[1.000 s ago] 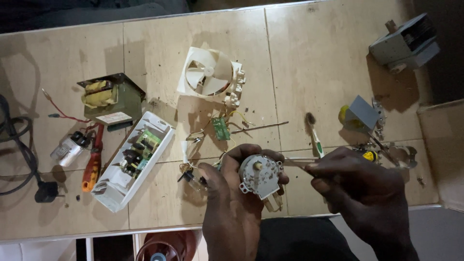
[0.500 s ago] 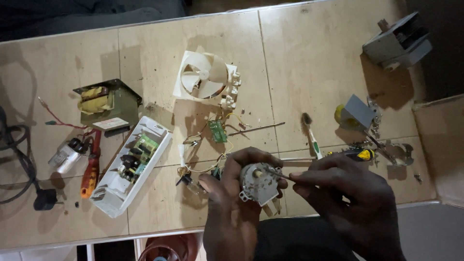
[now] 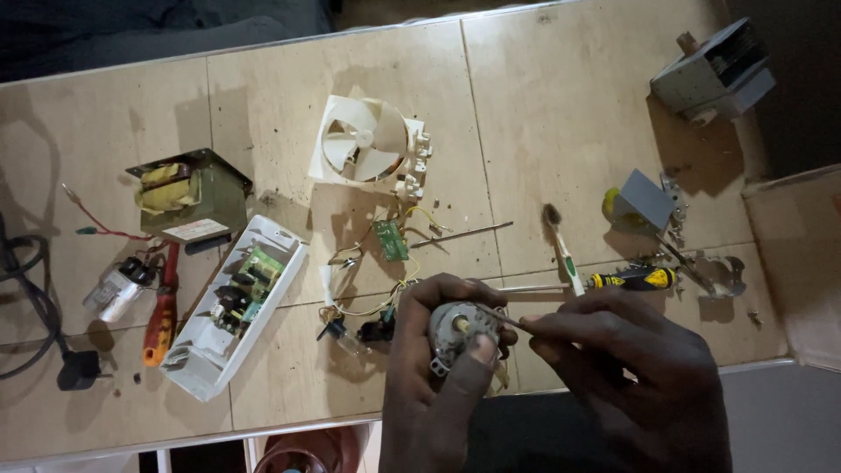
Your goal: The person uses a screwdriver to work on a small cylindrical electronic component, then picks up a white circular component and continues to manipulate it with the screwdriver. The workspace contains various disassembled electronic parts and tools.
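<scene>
The left hand (image 3: 438, 385) is gripping a small round motor (image 3: 457, 328) face-up, fingers and thumb wrapped round its rim, apparently to steady it. The right hand (image 3: 626, 368) is pinching a thin metal tool (image 3: 501, 319) against the motor's face (tip detail too small to tell). The motor is hovering just below the wired circuit board (image 3: 391, 240), above the table's (image 3: 543, 114) near edge. A black-and-yellow screwdriver (image 3: 632, 279) is lying right of the motor.
</scene>
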